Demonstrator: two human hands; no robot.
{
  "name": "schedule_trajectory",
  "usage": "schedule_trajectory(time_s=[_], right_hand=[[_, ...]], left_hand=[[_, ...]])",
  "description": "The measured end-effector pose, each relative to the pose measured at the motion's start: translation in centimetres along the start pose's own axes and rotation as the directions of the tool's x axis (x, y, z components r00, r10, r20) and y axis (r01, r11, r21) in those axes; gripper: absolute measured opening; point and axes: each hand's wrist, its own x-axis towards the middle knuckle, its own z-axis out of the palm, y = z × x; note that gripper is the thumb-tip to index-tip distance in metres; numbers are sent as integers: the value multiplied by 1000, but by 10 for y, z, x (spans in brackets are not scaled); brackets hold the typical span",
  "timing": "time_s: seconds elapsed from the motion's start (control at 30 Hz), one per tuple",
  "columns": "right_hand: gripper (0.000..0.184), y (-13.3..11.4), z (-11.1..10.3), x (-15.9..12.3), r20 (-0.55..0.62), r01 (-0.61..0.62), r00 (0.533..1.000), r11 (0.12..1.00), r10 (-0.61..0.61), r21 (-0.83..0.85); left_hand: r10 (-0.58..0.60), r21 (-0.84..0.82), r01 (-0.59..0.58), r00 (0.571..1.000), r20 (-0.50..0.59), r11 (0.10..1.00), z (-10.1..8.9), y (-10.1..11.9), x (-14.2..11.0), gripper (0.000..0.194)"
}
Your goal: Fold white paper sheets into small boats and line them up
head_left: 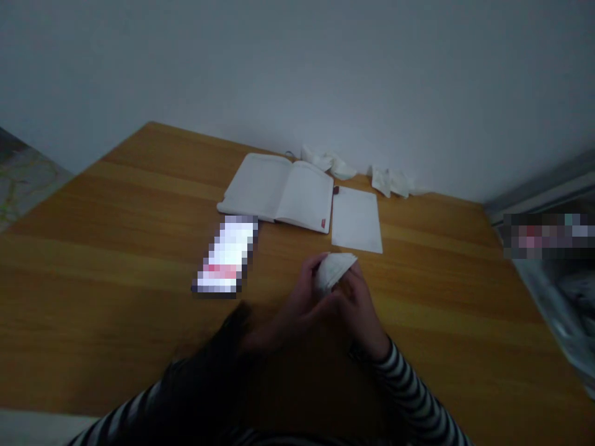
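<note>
A folded piece of white paper is held between both hands above the front middle of the table. My left hand is closed around its left side, with the thumb on the near edge. From the right, my right hand grips the same paper, its fingers partly hidden behind it. Beyond the hands lie an open notebook with blank pages and, touching or close to its right side, a loose white sheet. The image is dim, so the paper's exact folds are hard to make out.
A phone with a lit, blurred-out screen lies left of my hands on the wooden table. Several folded white paper pieces stand along the wall. At the right, past the table edge, are blurred items.
</note>
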Motion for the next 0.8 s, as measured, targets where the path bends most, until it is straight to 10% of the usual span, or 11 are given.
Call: schedule_trajectory(time_s=[0.17,0.37,0.53,0.8], right_hand=[[14,19,-59,76,30,147,989,924,-146,-352],[35,15,-122,227,-47,-110,982,349,186,-931],[30,26,-112,295,-57,-131,950,227,307,-965],[35,56,-79,323,36,-38,903,162,427,-986]], left_hand=[[61,213,-27,986,-157,977,-4,-6,1,50],[104,287,-41,972,-209,957,-4,-5,3,40],[112,320,-49,977,-181,946,-4,-10,0,40],[97,336,-46,986,-136,941,-4,-12,-4,42]])
